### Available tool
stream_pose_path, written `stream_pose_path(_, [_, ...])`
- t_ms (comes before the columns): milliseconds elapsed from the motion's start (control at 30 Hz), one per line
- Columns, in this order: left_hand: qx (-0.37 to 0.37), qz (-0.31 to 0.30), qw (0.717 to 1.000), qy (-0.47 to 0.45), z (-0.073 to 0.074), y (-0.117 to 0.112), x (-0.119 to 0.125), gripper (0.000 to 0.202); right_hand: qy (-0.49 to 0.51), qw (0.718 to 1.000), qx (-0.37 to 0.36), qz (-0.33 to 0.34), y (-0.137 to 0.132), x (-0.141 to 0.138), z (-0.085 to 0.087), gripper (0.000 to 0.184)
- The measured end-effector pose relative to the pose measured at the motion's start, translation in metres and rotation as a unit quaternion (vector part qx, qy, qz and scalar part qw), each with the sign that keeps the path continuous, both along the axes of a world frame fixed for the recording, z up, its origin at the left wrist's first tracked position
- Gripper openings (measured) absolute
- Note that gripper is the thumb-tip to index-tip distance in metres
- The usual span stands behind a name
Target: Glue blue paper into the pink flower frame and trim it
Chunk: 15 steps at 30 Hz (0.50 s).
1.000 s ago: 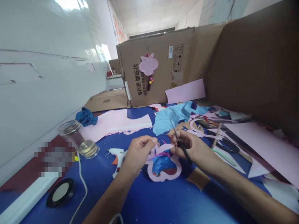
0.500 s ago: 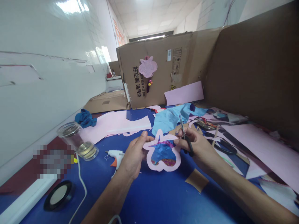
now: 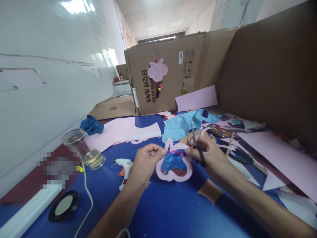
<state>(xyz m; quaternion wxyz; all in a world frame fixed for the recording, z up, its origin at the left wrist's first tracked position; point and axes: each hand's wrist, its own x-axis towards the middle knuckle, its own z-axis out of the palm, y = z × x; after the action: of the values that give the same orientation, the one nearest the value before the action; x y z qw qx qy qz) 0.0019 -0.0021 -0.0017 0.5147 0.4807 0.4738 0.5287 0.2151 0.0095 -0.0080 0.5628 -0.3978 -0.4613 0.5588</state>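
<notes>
A pink paper cutout [image 3: 173, 177] with a wavy outline and a pointed loop on top is held up in front of me. Blue, purple and patterned fabric [image 3: 173, 162] fills its middle. My left hand [image 3: 148, 162] pinches the cutout's upper left edge between thumb and fingers. On the opposite side, my right hand [image 3: 204, 150] grips its upper right edge and also carries scissors [image 3: 194, 137], blades pointing up and dark handles against the palm. Just left of my left hand, a white glue gun [image 3: 126, 167] with an orange trigger lies on the blue table [image 3: 158, 211].
A clear jar [image 3: 84, 147] and a roll of black tape [image 3: 63, 206] are at left. Light blue fabric [image 3: 179, 125] lies beyond my hands, pink sheets [image 3: 277, 152] at right. A cardboard square [image 3: 210, 191] sits nearby. Cardboard panels [image 3: 170, 89] stand behind, with a similar pink ornament [image 3: 158, 71] hanging.
My left hand has changed its hold: the thumb has come over the cutout's upper left edge and the fingers have curled in. My right hand keeps the scissors and its grip nearly unchanged.
</notes>
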Motion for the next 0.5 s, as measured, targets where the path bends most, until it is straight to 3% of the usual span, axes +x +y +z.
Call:
stream_pose_path(300, [-0.03, -0.041, 0.995, -0.083, 0.0, -0.002, 0.005, 0.031, 0.029, 0.999, 0.032, -0.022, 0.002, 0.0, -0.003, 0.04])
stream_pose_path(500, [-0.027, -0.028, 0.996, -0.082, 0.008, -0.003, 0.004, 0.027, 0.017, 0.999, 0.029, 0.002, -0.001, 0.001, 0.004, 0.041])
